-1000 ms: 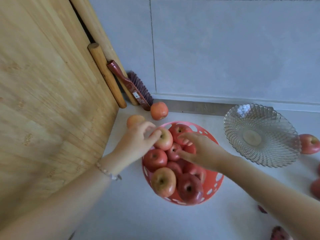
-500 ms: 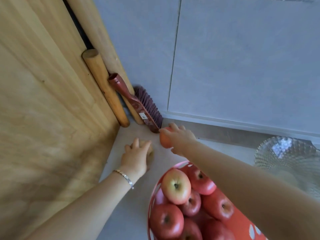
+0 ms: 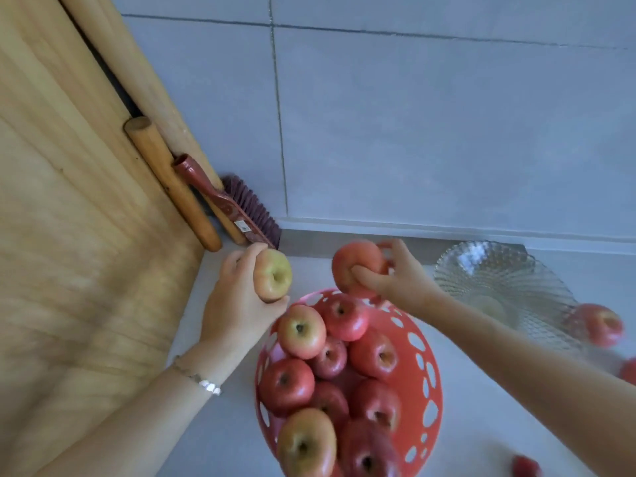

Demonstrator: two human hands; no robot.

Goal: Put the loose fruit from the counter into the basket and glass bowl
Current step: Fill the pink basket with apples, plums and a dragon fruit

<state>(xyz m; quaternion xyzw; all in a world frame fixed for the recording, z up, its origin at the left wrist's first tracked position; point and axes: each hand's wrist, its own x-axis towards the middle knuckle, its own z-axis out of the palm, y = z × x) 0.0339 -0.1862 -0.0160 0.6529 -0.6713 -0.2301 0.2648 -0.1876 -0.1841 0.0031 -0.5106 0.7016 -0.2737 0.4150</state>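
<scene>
Wooden board [image 3: 69,235] fills the left side, leaning against the tiled wall, with a rolling pin [image 3: 172,184] and a dark red brush [image 3: 237,211] tucked into the far corner beside it. That corner is cramped, so fruit taken from there has little room on its left or far side.

Just right of the board, the left hand [image 3: 237,304] holds a yellow-green apple [image 3: 273,275] lifted off the pale tabletop [image 3: 220,435], its grip clamped around the fruit with the thumb below and fingers on top. It sits just beyond the near-left rim of the red plastic basket [image 3: 426,373], apparently ready to be dropped in.

Next, the right hand [image 3: 395,280] holds a red apple [image 3: 358,266] above the far rim of the basket, its grip closed on it with fingertips spread around the sides. The basket is already piled with apples [image 3: 303,330], nearly to its rim, so space inside looks tight and new fruit may roll off the heap.

Further right stands the glass bowl [image 3: 499,287], which seems to hold no fruit and offers plenty of room. Loose apples [image 3: 599,325] lie on the tabletop at the far right edge of view, one just beside the bowl, with more partly cut off and one small red piece near the bottom right.
</scene>
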